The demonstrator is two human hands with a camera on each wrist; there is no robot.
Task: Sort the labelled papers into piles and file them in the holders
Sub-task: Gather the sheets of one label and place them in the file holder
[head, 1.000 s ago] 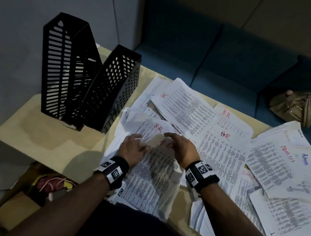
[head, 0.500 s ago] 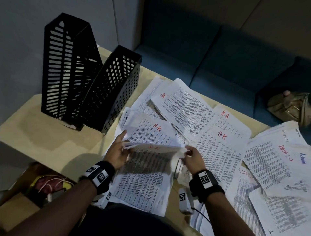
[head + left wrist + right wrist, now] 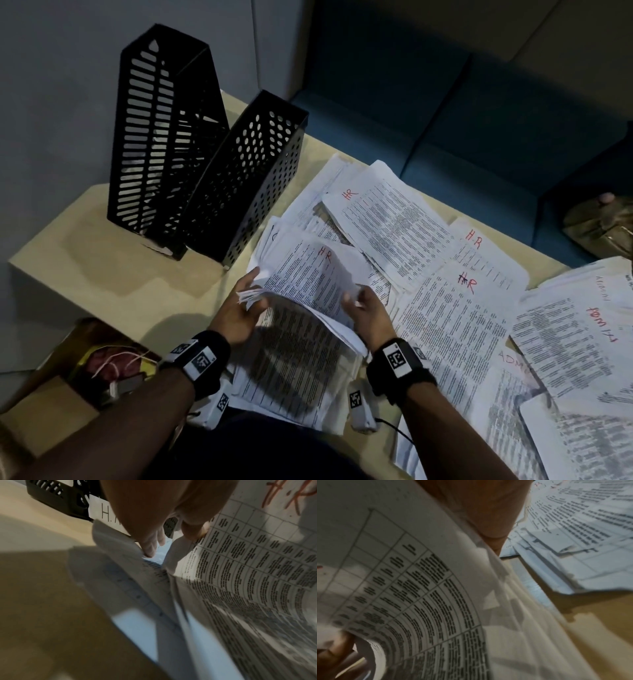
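— Paper, thin and floppy: HR bundle point(image 3: 310, 274) lifted between both hands, sagging in the middle, loose edges fanned at the left. Light, but prone to sliding sheet over sheet.

— Grip?

— Left hand point(image 3: 244, 310) clasping the fanned left edge, thumb on top, fingers underneath. Right hand point(image 3: 365, 313) pinching the opposite edge. Both clenched on the same bundle, raised above the printed sheets point(image 3: 294, 363) lying just under the wrists.

— Best place to take hold?

— Probably at the two opposite edges, as now, squeezing firmly enough to stop slippage; tapping square against the table point(image 3: 102, 274) likely needed before filing. Creases easily if bent hard.

— Holders?

— Slotted holder point(image 3: 161, 137) and perforated holder point(image 3: 246, 178) up and left of the left hand, side by side, well apart from the bundle. More HR sheets point(image 3: 455, 308) just right of the right hand, ADMIN sheets point(image 3: 582, 325) farther right.

— Changed since half a second back?

— Bundle raised higher and tilted more upright, HR mark now facing up. Left hand shifted from resting beside the edge to gripping it. Holders unmoved.
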